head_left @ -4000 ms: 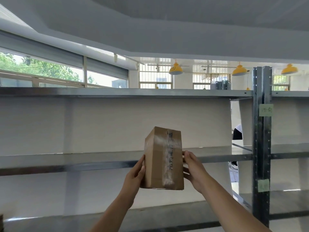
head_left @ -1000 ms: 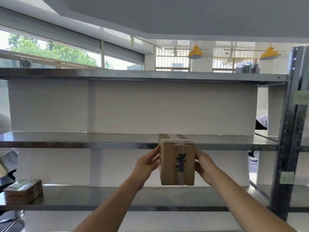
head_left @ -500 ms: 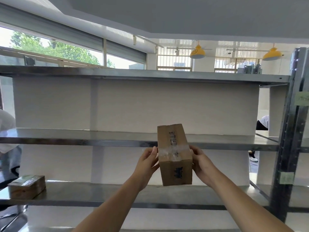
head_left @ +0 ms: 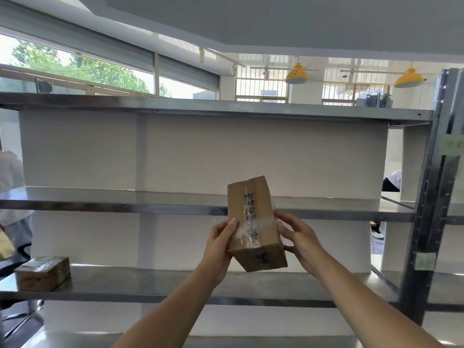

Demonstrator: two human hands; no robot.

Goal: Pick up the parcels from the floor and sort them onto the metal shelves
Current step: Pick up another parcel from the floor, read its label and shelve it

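Both hands on one cardboard parcel [head_left: 253, 222]: left hand [head_left: 218, 243] gripping its left side, right hand [head_left: 300, 238] cupping the right. Parcel tilted, in the air in front of the middle metal shelf [head_left: 125, 203]. Contents not visible, taped shut. Second parcel [head_left: 42, 272] sits on the lower shelf [head_left: 150, 285], well left of the hands. Two yellow lamps [head_left: 296, 75] up behind.

Matt brown cardboard parcel [head_left: 253, 222], glossy clear tape wrinkled over it; smooth, shiny galvanised metal shelves [head_left: 150, 207]; dark painted metal upright [head_left: 426, 209].
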